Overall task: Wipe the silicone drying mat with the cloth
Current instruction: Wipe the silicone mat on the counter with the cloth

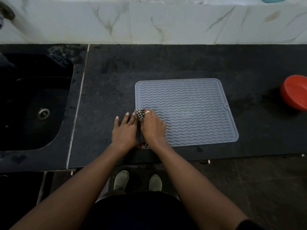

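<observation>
A grey silicone drying mat [186,110] with wavy ridges lies flat on the dark countertop. My right hand [152,125] presses a bunched black-and-white checked cloth [139,114] onto the mat's near left corner, with cloth showing above and below the fingers. My left hand [124,130] lies flat with fingers spread on the counter just left of the mat, touching its left edge and the right hand. A few pale wet marks show in the middle of the mat.
A dark sink [33,103] with a metal drain is sunk into the counter at the left. A red bowl [294,92] sits tilted at the right edge. A marbled tile wall [149,22] runs behind. The counter's front edge passes just below my hands.
</observation>
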